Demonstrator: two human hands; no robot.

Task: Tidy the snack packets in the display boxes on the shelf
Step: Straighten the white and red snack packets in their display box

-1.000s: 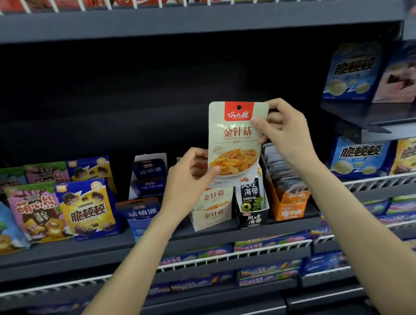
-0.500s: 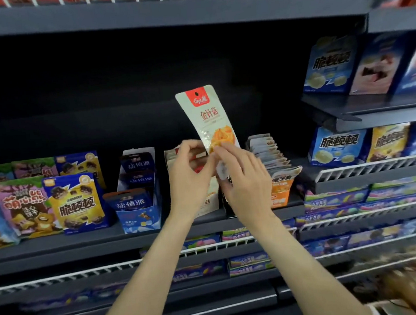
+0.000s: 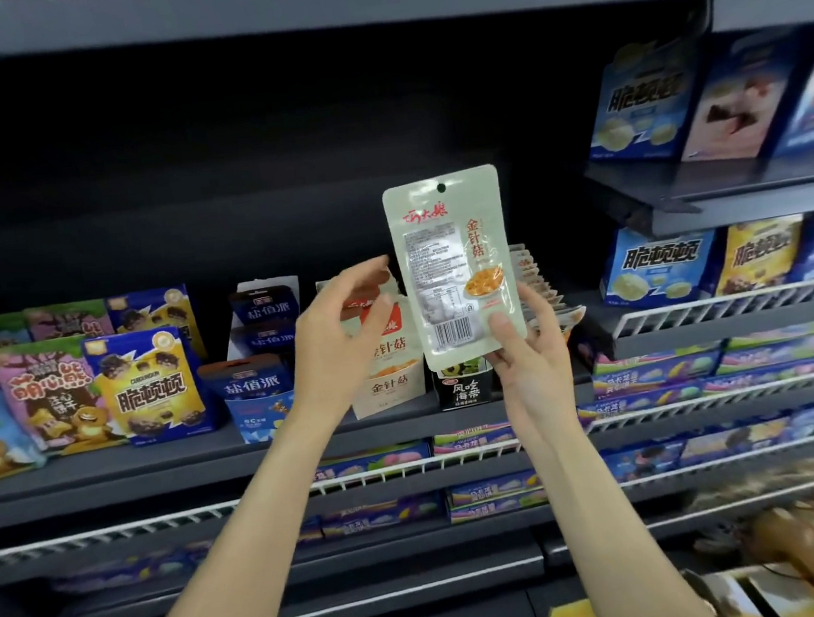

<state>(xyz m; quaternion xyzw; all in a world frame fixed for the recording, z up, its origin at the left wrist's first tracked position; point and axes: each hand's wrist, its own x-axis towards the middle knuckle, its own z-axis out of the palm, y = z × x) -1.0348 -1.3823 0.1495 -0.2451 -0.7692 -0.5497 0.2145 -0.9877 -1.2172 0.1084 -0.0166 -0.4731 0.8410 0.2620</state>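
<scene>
A pale green snack packet (image 3: 450, 259) is held upright in front of the shelf, its back with the barcode facing me. My right hand (image 3: 531, 351) pinches its lower right corner between thumb and fingers. My left hand (image 3: 344, 344) hovers just left of the packet with its fingers loosely spread, holding nothing. Behind my hands stands a white display box (image 3: 392, 384) with matching packets. A black display box (image 3: 464, 385) stands beside it, and an orange box of packets (image 3: 543, 295) is partly hidden by my right hand.
A blue display box (image 3: 262, 397) stands left of the white one, with bagged snacks (image 3: 153, 382) further left. Blue and yellow boxes (image 3: 664, 263) fill the right-hand shelves. White wire rails (image 3: 410, 469) front the lower shelves. The dark shelf back above is bare.
The packet has been turned round, so its back faces me instead of its front. My left hand has let go of it and opened. My right hand now holds its bottom corner.
</scene>
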